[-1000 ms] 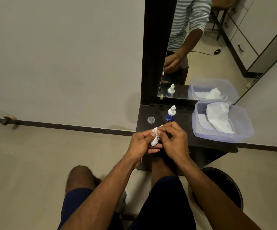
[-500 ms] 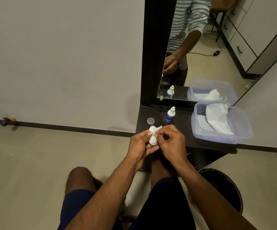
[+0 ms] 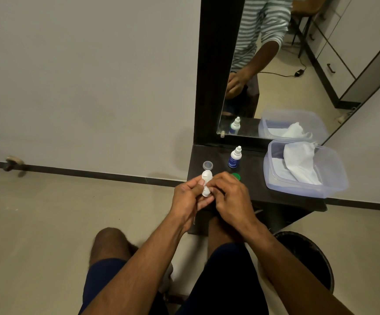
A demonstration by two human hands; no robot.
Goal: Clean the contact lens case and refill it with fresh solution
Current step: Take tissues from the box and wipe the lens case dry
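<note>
A white contact lens case (image 3: pixel 206 181) is held between both hands just in front of the dark table. My left hand (image 3: pixel 190 198) grips its left side; my right hand (image 3: pixel 232 198) pinches a small white tissue against it. A small solution bottle (image 3: pixel 235 157) with a blue label and white tip stands upright on the table (image 3: pixel 259 196). A clear cap (image 3: pixel 207 165) lies to its left, and a green cap (image 3: pixel 236 176) peeks out behind my right hand.
A clear plastic tub (image 3: pixel 334 178) with white tissues sits on the table's right side. A mirror (image 3: pixel 275 64) in a dark frame stands behind the table. A black bin (image 3: pixel 309 253) is on the floor at the right, by my knees.
My hands turned the case so it now stands more upright, and they shifted slightly toward the table. The green cap has come into sight behind my right hand.
</note>
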